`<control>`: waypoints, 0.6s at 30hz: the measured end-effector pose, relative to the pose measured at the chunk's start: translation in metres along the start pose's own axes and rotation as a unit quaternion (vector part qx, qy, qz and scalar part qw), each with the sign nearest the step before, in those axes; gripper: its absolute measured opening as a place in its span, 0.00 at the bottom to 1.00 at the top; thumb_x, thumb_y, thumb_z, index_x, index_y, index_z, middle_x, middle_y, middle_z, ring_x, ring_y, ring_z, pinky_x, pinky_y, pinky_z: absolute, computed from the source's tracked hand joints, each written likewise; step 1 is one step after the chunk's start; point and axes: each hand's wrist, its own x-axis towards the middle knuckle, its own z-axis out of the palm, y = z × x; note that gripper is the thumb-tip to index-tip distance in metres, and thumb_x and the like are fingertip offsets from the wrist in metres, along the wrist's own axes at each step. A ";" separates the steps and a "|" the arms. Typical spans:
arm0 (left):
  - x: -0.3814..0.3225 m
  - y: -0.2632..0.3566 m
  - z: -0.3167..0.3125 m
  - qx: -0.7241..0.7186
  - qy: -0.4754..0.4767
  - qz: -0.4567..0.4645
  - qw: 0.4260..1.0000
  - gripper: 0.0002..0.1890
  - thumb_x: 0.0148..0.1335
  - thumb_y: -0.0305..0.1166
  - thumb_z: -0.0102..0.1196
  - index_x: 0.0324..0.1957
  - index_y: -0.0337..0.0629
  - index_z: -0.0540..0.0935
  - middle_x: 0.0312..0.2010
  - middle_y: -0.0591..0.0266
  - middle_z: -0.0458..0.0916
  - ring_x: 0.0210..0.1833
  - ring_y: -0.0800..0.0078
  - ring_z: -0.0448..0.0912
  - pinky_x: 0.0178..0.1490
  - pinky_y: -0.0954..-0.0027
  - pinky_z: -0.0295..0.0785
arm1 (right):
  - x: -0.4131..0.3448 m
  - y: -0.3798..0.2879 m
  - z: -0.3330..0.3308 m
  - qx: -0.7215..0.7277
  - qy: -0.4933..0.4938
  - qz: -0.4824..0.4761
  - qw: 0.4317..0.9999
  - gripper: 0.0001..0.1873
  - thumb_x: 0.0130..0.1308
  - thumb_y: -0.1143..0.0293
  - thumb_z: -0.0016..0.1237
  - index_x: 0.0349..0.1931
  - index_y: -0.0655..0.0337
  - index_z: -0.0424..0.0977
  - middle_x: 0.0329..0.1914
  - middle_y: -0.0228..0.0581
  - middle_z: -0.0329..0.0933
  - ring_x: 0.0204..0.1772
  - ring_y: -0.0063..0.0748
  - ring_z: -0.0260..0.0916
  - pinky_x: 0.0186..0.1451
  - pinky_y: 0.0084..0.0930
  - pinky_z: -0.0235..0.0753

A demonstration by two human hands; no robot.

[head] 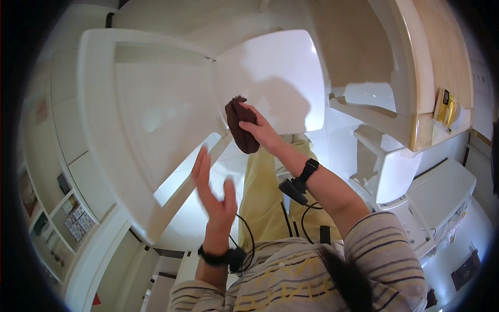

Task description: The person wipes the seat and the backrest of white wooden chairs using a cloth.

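Note:
My right hand (259, 126) grips a folded dark brown cloth (242, 128), thumb and fingers on its right side, over the near left edge of a white chair seat (280, 78). To the left, my left hand (214, 187) is raised with its fingers apart and holds nothing; its fingertips are slightly blurred. It is in front of a large white chair's framed backrest (163, 105), which has an open slot along its lower side. Whether the cloth touches the chair cannot be told. Both wrists wear black straps with small devices and cables.
A beige stone-like table (421, 117) stands at the right, with a gold and white packet (446, 111) near its corner. A smaller white chair (390, 167) is below it. Shelves (58, 210) with small boxes line the left. Black cables hang near my lap.

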 end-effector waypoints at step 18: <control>0.056 -0.210 0.326 0.321 -0.200 0.121 0.918 0.41 0.55 0.30 0.61 0.72 0.51 0.62 0.71 0.46 0.56 0.69 0.47 0.60 0.69 0.46 0.58 | -0.060 0.102 -0.272 -0.451 0.374 -0.002 0.810 0.30 0.61 0.72 0.53 0.66 0.59 0.63 0.72 0.64 0.54 0.73 0.62 0.51 0.74 0.48 0.56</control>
